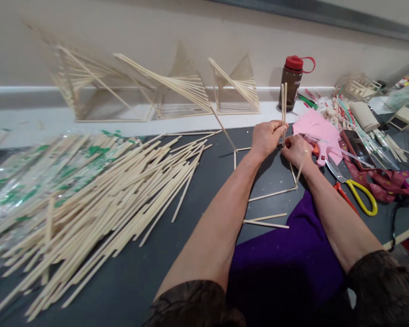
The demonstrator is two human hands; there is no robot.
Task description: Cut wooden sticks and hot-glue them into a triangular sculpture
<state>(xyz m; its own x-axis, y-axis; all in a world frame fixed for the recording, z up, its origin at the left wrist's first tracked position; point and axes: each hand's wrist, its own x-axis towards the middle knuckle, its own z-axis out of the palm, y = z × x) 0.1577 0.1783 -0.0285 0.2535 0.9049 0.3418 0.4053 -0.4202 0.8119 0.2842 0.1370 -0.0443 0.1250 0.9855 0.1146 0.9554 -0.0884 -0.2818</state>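
Two thin wooden chopsticks [284,102] stand upright, side by side, pinched near their lower part by my left hand [267,138]. Close beside it on the right, my right hand [297,151] has its fingers closed at the foot of those chopsticks; the exact contact is hidden behind the fingers. Both hands are over the far side of a chopstick frame [272,194] lying on the dark table. One chopstick [224,129] rises at a slant from the frame's far left corner, another [301,169] from its near right corner. My left forearm covers part of the frame.
Loose chopsticks [122,195] and wrapped ones [17,181] fill the left. Twisted chopstick structures [177,86] stand along the wall. A bottle [291,84] is behind my hands. At right lie a pink glue gun [322,150], scissors [361,195], a phone [357,147] and purple cloth [286,259].
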